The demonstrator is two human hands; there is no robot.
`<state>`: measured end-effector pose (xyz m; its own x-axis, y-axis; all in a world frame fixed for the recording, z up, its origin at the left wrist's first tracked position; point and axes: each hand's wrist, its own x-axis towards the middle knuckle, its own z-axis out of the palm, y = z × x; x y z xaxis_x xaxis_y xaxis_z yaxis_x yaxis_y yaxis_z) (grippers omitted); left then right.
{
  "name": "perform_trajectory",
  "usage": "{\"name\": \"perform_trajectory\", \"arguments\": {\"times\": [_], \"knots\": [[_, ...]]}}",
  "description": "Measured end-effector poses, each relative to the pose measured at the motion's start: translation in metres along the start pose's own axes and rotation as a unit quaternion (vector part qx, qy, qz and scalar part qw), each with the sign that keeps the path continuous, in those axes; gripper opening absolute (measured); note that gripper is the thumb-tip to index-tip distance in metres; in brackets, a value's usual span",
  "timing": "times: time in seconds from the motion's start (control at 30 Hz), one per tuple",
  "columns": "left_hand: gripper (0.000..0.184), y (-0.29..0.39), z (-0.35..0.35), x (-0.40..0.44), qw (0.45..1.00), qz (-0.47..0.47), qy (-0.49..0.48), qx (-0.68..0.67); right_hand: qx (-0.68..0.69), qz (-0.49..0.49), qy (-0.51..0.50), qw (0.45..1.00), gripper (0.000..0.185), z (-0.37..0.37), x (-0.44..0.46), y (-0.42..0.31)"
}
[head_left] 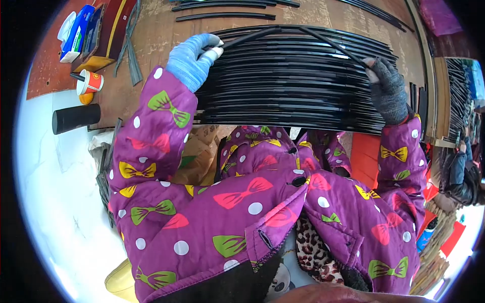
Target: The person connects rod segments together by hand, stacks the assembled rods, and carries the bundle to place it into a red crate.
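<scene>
My left hand point(196, 60), in a light blue glove, pinches a black strip point(252, 37) that slants up to the right. My right hand point(388, 90), in a dark grey glove with bare fingertips, closes on the end of a thin black strip point(331, 44) slanting up to the left. Whether both hands hold one bent strip or two separate ones, I cannot tell. Beneath and between my hands, many glossy black strips point(288, 86) lie side by side in a wide layer at the table's near edge.
More black strips point(225, 16) lie farther back on the brown table point(323, 14). At left are a tissue box point(76, 38), a paper cup point(91, 82) and a black cylinder point(76, 118). A person in dark clothing point(458, 174) is at far right, near stacked dark strips point(457, 96).
</scene>
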<state>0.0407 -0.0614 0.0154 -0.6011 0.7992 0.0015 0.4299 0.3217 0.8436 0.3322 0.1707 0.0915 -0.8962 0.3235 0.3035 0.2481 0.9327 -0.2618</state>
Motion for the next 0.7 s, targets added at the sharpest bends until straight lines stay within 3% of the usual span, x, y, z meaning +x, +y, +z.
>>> {"name": "perform_trajectory", "arguments": {"times": [0.13,0.2,0.6,0.7], "knots": [[0.02,0.01,-0.002,-0.008,1.0,0.016,-0.003,0.016,0.031,-0.02,0.012,0.999,0.018,0.002,0.001,-0.009],[0.019,0.008,-0.002,-0.008,0.994,0.099,0.005,0.055,0.037,-0.021,0.011,0.999,0.018,0.005,0.0,-0.01],[0.017,0.009,-0.004,-0.016,0.983,0.16,-0.005,0.089,0.087,-0.006,-0.046,0.995,0.019,0.003,-0.007,-0.004],[0.017,0.008,-0.002,-0.016,0.989,0.136,-0.016,0.061,0.073,-0.01,-0.063,0.995,0.02,-0.001,-0.01,-0.009]]}}
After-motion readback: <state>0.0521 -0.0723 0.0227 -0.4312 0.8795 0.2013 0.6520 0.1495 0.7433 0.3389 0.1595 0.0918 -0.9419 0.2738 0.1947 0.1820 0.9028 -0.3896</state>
